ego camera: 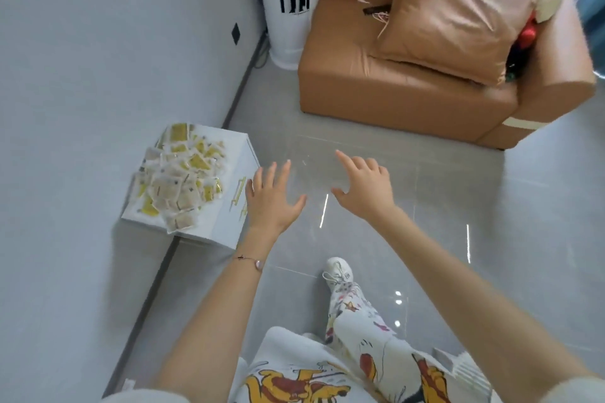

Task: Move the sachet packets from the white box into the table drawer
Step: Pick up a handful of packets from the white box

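A white box [229, 206] stands on the grey floor against the left wall. Several yellow-and-white sachet packets [178, 180] lie heaped on its top. My left hand [271, 199] hovers with spread fingers just right of the box, near its side, and holds nothing. My right hand [366, 186] is stretched out further right over the floor, fingers relaxed and empty. No table drawer is in view.
A tan sofa [409, 88] with a pink cushion [458, 23] stands ahead to the right. A white standing air conditioner [288, 3] fills the corner. My leg and white shoe [339, 273] are on the glossy floor tiles below my hands.
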Action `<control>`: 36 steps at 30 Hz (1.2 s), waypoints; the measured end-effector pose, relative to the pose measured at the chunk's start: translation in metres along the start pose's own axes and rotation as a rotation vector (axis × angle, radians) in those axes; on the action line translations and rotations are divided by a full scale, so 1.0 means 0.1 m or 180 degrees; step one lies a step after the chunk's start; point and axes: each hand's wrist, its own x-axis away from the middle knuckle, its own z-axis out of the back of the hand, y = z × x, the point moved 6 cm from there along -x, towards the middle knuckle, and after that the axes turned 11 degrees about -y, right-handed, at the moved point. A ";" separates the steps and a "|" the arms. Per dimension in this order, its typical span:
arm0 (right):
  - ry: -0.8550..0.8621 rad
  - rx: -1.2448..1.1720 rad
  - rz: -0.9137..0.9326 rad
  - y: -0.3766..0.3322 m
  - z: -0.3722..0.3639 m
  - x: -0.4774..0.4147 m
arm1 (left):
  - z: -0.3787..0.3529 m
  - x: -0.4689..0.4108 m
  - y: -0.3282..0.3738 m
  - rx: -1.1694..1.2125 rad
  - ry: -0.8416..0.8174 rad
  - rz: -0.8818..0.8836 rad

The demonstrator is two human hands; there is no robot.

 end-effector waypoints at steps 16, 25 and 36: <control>-0.0704 0.0426 0.1498 -1.35 0.31 -2.18 | 0.54 -0.63 -1.30 0.0968 0.0648 0.1871; -0.0990 0.0628 0.1860 -2.47 -0.12 -3.10 | 0.43 -0.93 -2.50 0.1375 0.0601 0.2502; -0.1811 0.0898 0.1952 -3.42 -1.26 -3.81 | 0.05 -1.09 -3.86 0.2486 0.0864 0.3280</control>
